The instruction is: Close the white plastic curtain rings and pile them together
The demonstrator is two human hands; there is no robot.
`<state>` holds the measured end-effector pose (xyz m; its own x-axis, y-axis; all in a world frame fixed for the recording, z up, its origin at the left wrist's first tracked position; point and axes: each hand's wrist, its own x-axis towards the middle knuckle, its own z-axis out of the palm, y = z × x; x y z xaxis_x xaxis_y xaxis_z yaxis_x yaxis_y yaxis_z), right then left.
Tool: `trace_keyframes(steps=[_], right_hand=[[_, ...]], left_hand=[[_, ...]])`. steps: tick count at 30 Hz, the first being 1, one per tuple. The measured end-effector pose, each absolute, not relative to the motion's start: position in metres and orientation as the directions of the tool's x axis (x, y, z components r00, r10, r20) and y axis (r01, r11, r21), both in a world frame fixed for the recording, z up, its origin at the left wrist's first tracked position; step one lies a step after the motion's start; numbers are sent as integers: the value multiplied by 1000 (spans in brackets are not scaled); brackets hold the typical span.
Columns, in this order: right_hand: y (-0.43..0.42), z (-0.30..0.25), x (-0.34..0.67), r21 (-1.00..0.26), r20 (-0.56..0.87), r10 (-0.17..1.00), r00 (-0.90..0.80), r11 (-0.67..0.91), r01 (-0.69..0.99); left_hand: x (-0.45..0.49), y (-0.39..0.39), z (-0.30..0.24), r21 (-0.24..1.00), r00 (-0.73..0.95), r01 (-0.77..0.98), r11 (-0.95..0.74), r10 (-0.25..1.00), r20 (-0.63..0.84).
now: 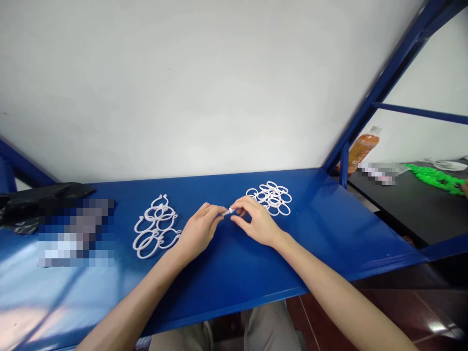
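Observation:
Between my two hands, above the middle of the blue table, is a white plastic ring (pixel 228 211), seen almost edge-on and partly hidden by fingers. The fingertips of my left hand (pixel 201 225) pinch its left end. My right hand (pixel 258 220) has thumb and fingers closed around its other end. Left of my left hand lies a loose group of white rings (pixel 155 226), several with a gap and small knobbed ends. Just beyond my right hand is a second cluster of white rings (pixel 272 197), overlapping and looking closed.
The blue table (pixel 234 282) meets a white wall behind. Black plastic (pixel 40 200) and a blurred-out item (pixel 78 234) lie at left. Past the blue frame (pixel 343 161) at right, a dark table holds an orange drink bottle (pixel 363 148) and green pieces (pixel 435 178) near another person's hand.

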<state>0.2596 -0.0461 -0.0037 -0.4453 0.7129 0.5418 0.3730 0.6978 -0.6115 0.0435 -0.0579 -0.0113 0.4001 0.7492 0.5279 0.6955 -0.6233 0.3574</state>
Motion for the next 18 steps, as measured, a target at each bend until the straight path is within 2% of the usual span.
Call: trace_keyframes(steps=[8,11,13,15,18], right_hand=[[-48,-3,258,-520,591,668,-451,744,420],[-36,-4,270,-496,631,702,-328,692,525],[-24,-4,284,-501,644,736,-207,611,613],[-12,-5,300,-503,635,765,-104,512,697],[4,-9,320,-476,605,796,16,345,809]], left_hand=[[53,-62,-11,293,476,635,-715,661,580],[44,-56,-6,269,409,703,-659,683,605],[30,-50,0,218,329,823,-524,754,568],[12,-45,5,128,210,941,-314,835,509],[-16,-42,10,6,-25,1000,25,894,447]])
